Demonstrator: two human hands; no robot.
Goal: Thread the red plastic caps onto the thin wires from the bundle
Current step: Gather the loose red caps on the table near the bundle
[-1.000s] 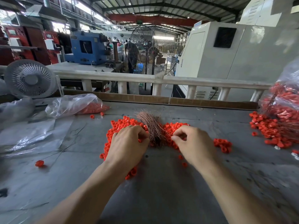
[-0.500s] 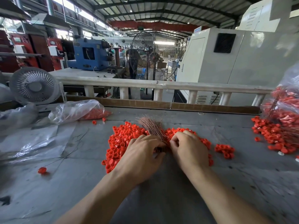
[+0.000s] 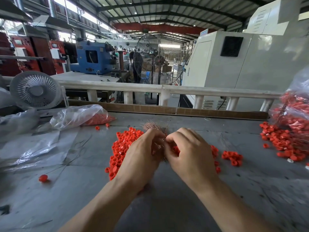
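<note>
A pile of red plastic caps [image 3: 123,146] lies in the middle of the grey table [image 3: 167,206]. A bundle of thin coppery wires [image 3: 154,127] rests on the pile, its far tips fanned out. My left hand [image 3: 142,156] and my right hand [image 3: 189,151] meet over the bundle, fingers curled. The left fingers grip the wires near their middle. The right fingertips pinch at the wires beside them; what they hold is hidden. A small cluster of caps [image 3: 233,157] sits just right of my right hand.
A clear bag with red caps [image 3: 80,116] and plastic sheets [image 3: 33,148] lie at the left, with one loose cap [image 3: 43,178]. A full bag [image 3: 296,111] and spilled caps [image 3: 280,141] are at the right. A small white fan [image 3: 35,90] stands back left, behind it a white railing [image 3: 167,90].
Both hands have come together from either side of the bundle and now close on the wires. The view has tilted down slightly.
</note>
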